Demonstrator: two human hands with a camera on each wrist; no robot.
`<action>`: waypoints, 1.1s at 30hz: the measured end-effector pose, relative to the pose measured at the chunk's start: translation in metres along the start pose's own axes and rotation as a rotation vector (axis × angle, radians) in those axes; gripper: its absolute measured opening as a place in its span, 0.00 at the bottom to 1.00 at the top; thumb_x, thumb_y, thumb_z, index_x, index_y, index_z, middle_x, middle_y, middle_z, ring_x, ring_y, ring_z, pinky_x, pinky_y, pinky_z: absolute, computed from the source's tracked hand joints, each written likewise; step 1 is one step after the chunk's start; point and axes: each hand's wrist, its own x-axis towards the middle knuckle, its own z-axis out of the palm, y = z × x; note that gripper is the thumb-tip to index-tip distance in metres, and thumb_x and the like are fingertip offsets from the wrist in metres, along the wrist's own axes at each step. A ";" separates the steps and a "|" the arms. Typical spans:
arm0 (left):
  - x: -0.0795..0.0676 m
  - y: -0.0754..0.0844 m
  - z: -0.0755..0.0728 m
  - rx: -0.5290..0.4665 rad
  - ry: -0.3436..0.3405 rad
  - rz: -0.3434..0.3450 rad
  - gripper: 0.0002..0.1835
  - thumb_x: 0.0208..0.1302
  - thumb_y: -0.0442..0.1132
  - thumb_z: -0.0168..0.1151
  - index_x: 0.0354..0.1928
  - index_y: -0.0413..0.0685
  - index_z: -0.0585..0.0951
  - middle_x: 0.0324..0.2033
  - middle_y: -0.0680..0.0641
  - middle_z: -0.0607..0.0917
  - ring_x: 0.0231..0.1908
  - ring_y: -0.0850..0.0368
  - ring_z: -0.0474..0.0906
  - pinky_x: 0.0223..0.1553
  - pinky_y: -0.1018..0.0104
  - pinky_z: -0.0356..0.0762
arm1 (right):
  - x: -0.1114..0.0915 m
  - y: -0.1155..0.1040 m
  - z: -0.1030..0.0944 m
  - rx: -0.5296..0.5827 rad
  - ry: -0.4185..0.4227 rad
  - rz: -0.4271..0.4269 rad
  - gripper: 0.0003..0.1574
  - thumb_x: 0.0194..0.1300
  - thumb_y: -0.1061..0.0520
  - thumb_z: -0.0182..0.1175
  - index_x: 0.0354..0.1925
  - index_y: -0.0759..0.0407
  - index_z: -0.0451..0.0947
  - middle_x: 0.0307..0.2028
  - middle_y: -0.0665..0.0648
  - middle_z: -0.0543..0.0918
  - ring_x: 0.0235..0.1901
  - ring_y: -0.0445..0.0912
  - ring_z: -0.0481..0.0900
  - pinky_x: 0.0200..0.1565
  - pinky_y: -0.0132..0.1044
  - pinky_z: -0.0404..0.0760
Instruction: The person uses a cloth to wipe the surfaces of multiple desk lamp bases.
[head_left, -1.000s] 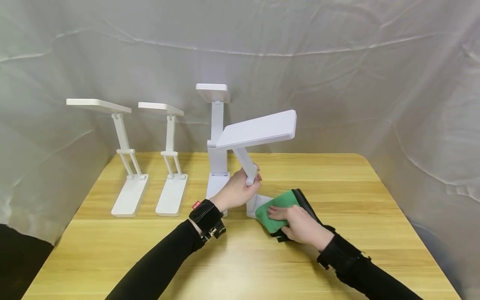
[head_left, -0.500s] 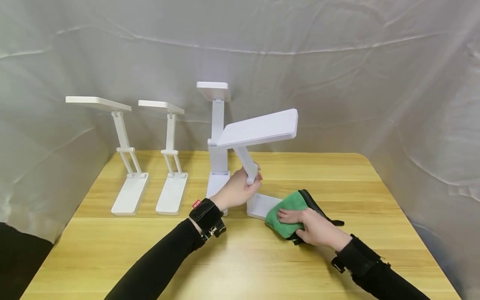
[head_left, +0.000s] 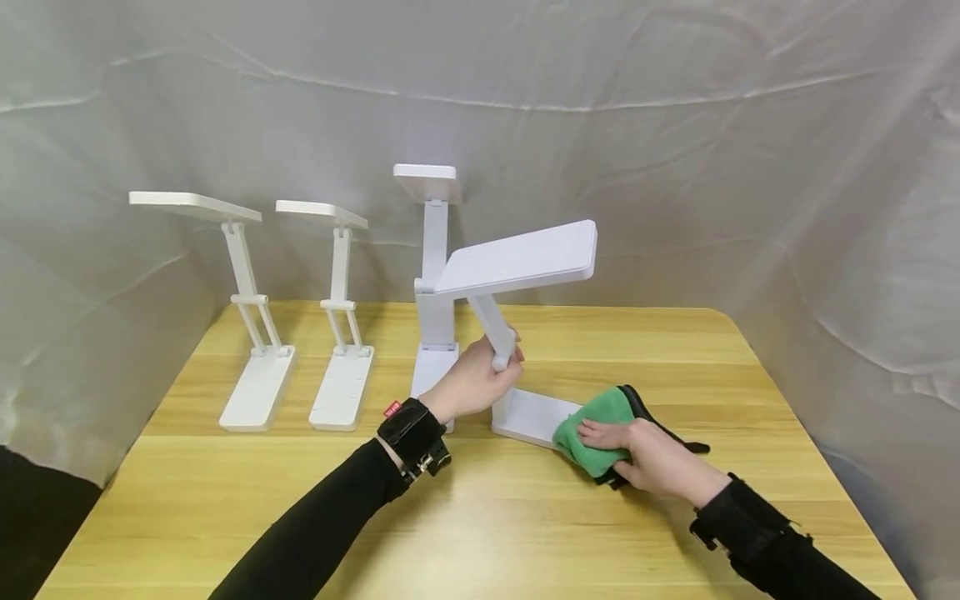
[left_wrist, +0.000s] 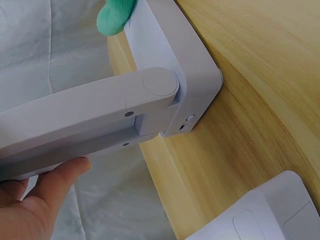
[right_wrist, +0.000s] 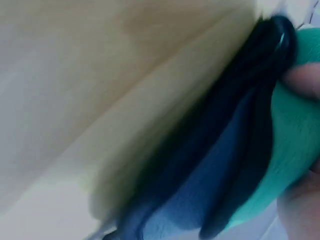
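My left hand (head_left: 474, 379) grips the lower arm of a white folding desk lamp (head_left: 517, 258), just below its middle joint. In the left wrist view the thumb lies along the grooved lamp arm (left_wrist: 85, 102). The lamp's base (head_left: 534, 414) lies on the table, pointing right. With my right hand (head_left: 648, 458) I hold a folded green cloth (head_left: 611, 407) with black edging against the right end of this base. The right wrist view is blurred, with fingers around the green cloth (right_wrist: 292, 135).
Two white desk lamps (head_left: 257, 392) (head_left: 342, 390) stand unfolded at the left of the wooden table (head_left: 480, 525). A third lamp (head_left: 426, 179) is right behind my left hand. Grey fabric (head_left: 675, 167) hangs along the table's back and sides.
The right hand has slid the cloth rightward along the lamp base, uncovering more of the base's top. My left hand and the lamp it grips stay in place.
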 end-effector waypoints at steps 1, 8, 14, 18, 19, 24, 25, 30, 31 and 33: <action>0.000 0.000 0.000 0.001 0.001 -0.001 0.13 0.64 0.37 0.51 0.50 0.44 0.69 0.39 0.49 0.79 0.35 0.58 0.76 0.35 0.66 0.78 | 0.001 0.000 0.002 -0.015 0.005 -0.004 0.36 0.51 0.69 0.66 0.60 0.59 0.73 0.61 0.58 0.73 0.61 0.50 0.69 0.54 0.45 0.76; 0.001 -0.002 0.001 -0.006 -0.005 -0.003 0.13 0.64 0.37 0.50 0.50 0.44 0.69 0.40 0.45 0.80 0.36 0.57 0.77 0.36 0.65 0.79 | 0.021 -0.008 0.017 -0.202 0.119 -0.025 0.43 0.55 0.45 0.68 0.63 0.66 0.68 0.61 0.65 0.72 0.61 0.56 0.68 0.58 0.54 0.71; 0.002 0.000 0.003 -0.015 0.009 0.022 0.12 0.64 0.37 0.50 0.49 0.44 0.69 0.39 0.48 0.79 0.36 0.58 0.76 0.36 0.66 0.78 | 0.024 -0.009 0.015 -0.196 0.142 -0.116 0.31 0.50 0.61 0.70 0.55 0.59 0.78 0.55 0.60 0.79 0.55 0.51 0.76 0.52 0.48 0.78; 0.003 0.002 0.002 -0.010 0.007 0.035 0.10 0.64 0.36 0.50 0.46 0.43 0.70 0.37 0.50 0.78 0.35 0.58 0.76 0.36 0.66 0.78 | 0.022 -0.006 0.010 -0.101 0.129 -0.097 0.34 0.49 0.63 0.69 0.57 0.57 0.76 0.57 0.58 0.78 0.56 0.50 0.74 0.52 0.47 0.78; 0.004 0.002 0.002 -0.011 0.004 0.038 0.10 0.64 0.36 0.50 0.46 0.43 0.70 0.37 0.50 0.78 0.35 0.58 0.76 0.36 0.66 0.78 | 0.021 -0.006 0.010 -0.104 0.135 -0.071 0.35 0.51 0.60 0.69 0.59 0.58 0.75 0.58 0.58 0.77 0.58 0.51 0.73 0.53 0.48 0.77; 0.004 0.005 0.002 -0.003 -0.011 0.035 0.11 0.64 0.35 0.51 0.47 0.44 0.69 0.38 0.50 0.78 0.36 0.58 0.76 0.37 0.66 0.78 | 0.013 -0.003 0.011 -0.164 0.118 -0.004 0.43 0.57 0.48 0.66 0.66 0.62 0.65 0.64 0.62 0.69 0.63 0.54 0.66 0.58 0.52 0.72; 0.004 0.006 0.002 -0.003 -0.013 0.033 0.11 0.63 0.35 0.51 0.48 0.44 0.69 0.38 0.50 0.78 0.37 0.58 0.76 0.37 0.67 0.78 | 0.010 -0.002 0.010 -0.157 0.104 -0.019 0.41 0.58 0.50 0.66 0.66 0.62 0.65 0.64 0.61 0.69 0.63 0.54 0.66 0.58 0.51 0.72; 0.003 0.005 0.001 -0.015 -0.011 0.010 0.12 0.63 0.36 0.51 0.48 0.44 0.69 0.39 0.48 0.79 0.35 0.57 0.76 0.36 0.66 0.79 | -0.004 0.004 0.004 -0.076 0.041 -0.097 0.38 0.49 0.70 0.66 0.61 0.57 0.73 0.60 0.57 0.74 0.59 0.51 0.72 0.53 0.45 0.77; 0.002 0.004 0.001 -0.013 -0.008 0.004 0.12 0.63 0.36 0.51 0.48 0.44 0.69 0.39 0.47 0.79 0.35 0.57 0.76 0.35 0.66 0.79 | -0.005 0.005 0.004 -0.073 0.035 -0.102 0.39 0.48 0.71 0.66 0.61 0.56 0.73 0.60 0.57 0.74 0.59 0.50 0.72 0.53 0.45 0.77; 0.002 0.003 0.001 -0.007 -0.006 -0.002 0.12 0.64 0.36 0.51 0.49 0.44 0.69 0.39 0.48 0.79 0.35 0.57 0.76 0.35 0.66 0.79 | -0.003 0.005 0.007 -0.089 0.051 -0.090 0.38 0.51 0.67 0.67 0.62 0.57 0.71 0.62 0.57 0.73 0.60 0.51 0.70 0.54 0.47 0.76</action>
